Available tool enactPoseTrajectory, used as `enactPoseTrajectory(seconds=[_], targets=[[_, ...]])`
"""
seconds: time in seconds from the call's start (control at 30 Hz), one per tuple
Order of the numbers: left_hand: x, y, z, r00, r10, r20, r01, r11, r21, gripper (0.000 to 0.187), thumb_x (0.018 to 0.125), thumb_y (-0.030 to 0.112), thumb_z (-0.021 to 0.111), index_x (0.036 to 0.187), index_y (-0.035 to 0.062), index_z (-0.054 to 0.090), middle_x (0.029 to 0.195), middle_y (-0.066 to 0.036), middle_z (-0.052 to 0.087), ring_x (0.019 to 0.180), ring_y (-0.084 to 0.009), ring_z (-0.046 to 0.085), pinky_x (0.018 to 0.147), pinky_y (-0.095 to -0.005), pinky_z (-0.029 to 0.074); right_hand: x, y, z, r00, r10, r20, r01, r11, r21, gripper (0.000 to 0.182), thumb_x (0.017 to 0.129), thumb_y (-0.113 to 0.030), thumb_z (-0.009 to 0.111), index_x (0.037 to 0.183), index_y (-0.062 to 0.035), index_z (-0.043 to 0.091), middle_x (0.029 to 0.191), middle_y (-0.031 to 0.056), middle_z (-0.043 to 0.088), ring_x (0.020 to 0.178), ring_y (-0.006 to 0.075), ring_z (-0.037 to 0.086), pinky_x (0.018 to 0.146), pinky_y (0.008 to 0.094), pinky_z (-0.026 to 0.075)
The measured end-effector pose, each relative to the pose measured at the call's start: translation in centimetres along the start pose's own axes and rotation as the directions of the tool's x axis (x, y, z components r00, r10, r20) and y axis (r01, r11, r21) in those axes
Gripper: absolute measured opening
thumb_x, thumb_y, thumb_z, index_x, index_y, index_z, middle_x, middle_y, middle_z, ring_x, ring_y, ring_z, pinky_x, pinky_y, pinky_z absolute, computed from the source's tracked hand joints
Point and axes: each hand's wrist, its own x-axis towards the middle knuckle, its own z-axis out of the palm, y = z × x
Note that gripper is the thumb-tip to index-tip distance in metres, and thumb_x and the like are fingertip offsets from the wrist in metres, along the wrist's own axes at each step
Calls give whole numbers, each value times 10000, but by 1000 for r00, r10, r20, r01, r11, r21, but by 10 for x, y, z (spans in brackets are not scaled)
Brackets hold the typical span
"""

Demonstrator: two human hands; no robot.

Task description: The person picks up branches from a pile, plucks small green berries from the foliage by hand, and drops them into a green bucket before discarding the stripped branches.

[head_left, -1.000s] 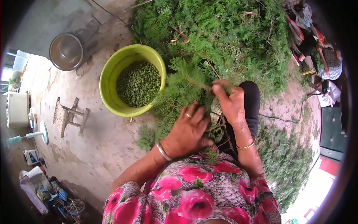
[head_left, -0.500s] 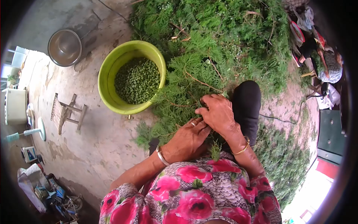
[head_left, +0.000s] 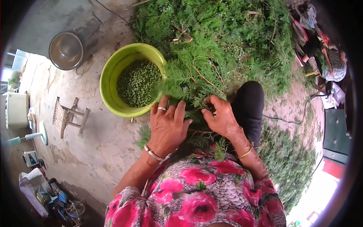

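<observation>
My left hand (head_left: 166, 123), with a ring and a silver bracelet, is beside the near right rim of the yellow-green bucket (head_left: 107, 89). Its fingers are apart, pointing away from me, with blurred greenery just beyond them. Small round green cones or berries (head_left: 138, 83) partly fill the bucket. Over my lap, my right hand (head_left: 223, 119) has its fingers curled around the stem end of a feathery evergreen branch (head_left: 206, 77). The exact grip is partly hidden. A loose sprig (head_left: 220, 151) lies against my flowered top.
A large heap of evergreen branches (head_left: 242, 34) spreads ahead, with more greenery (head_left: 287, 162) at right. On the concrete floor at left are a metal basin (head_left: 66, 51) and a small folding stool (head_left: 70, 115). A dark cable (head_left: 281, 120) runs along the floor at right.
My left hand has moved away from my right hand, leftward and forward to the bucket's rim, and its fingers have spread. My right hand has shifted slightly and stays by the branch.
</observation>
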Motion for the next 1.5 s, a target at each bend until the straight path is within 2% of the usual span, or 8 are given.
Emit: enactPoseTrajectory(seconds=[0.27, 0.5, 0.6, 0.67, 0.8, 1.13, 1.43, 1.5], targets=[[-21, 12, -3, 974, 51, 223, 51, 902, -428, 501, 747, 241, 706, 1106, -63, 536, 961, -222, 598, 836, -390, 576, 764, -452, 460, 1, -14, -25, 980, 148, 135, -156, 987, 46, 231, 764, -153, 673, 877, 26, 580, 784, 190, 613, 719, 342, 608, 650, 390, 486], [-17, 28, 7, 963, 171, 207, -96, 940, -326, 705, 763, 330, 699, 1223, -133, 432, 1121, -271, 544, 1029, -441, 529, 911, -463, 426, 2, -24, -15, 997, 71, -23, -74, 961, -266, 351, 775, -271, 709, 906, 28, 579, 738, 178, 602, 653, 284, 590, 622, 364, 476], [-18, 25, 15, 964, 163, 210, -56, 897, -438, 769, 767, 355, 697, 1274, -128, 381, 1183, -273, 513, 1094, -426, 504, 974, -454, 390, 4, -15, -12, 950, 308, -48, -297, 940, 169, 253, 824, -212, 682, 884, 16, 591, 727, 118, 617, 639, 168, 564, 623, 291, 460], [-21, 17, 17, 978, 121, 168, -4, 822, -570, 685, 790, 328, 690, 1262, -98, 435, 1127, -259, 545, 1047, -389, 541, 935, -413, 414, -1, -5, -5, 892, 451, -23, -276, 583, 764, 155, 880, -157, 631, 836, -10, 611, 686, 28, 598, 613, 76, 493, 592, 246, 421], [-24, 11, 7, 966, -99, 241, 252, 589, -768, 314, 816, 185, 665, 1039, -31, 620, 910, -171, 613, 818, -262, 616, 761, -321, 466, -9, -3, 2, 907, 400, -130, -135, 569, 811, 277, 925, -220, 589, 707, -51, 602, 630, -76, 494, 598, 34, 419, 568, 222, 370], [28, 3, -13, 900, -211, -382, 44, 915, -401, 169, 779, -12, 663, 946, -4, 638, 867, -136, 660, 725, -203, 639, 636, -277, 491, -13, 2, 12, 896, 386, -221, -68, 610, 789, 409, 937, -263, 571, 590, -79, 453, 587, -101, 371, 573, 27, 282, 503, 234, 232], [49, -5, -2, 941, -63, 332, 272, 724, -634, 176, 718, 83, 727, 740, -35, 599, 617, -123, 553, 492, -202, 511, 482, -307, 387, -20, 0, 13, 975, 158, -158, -57, 859, 508, 290, 913, -158, 592, 698, -10, 466, 584, -2, 382, 578, 82, 337, 502, 266, 337], [40, -8, 7, 979, -66, 191, 174, 760, -627, 165, 726, 73, 713, 734, -28, 583, 618, -126, 541, 510, -221, 508, 496, -324, 388, -19, -2, 9, 974, 138, -178, -44, 890, 453, 282, 909, -150, 595, 702, -9, 464, 578, 14, 372, 565, 89, 335, 493, 270, 334]])
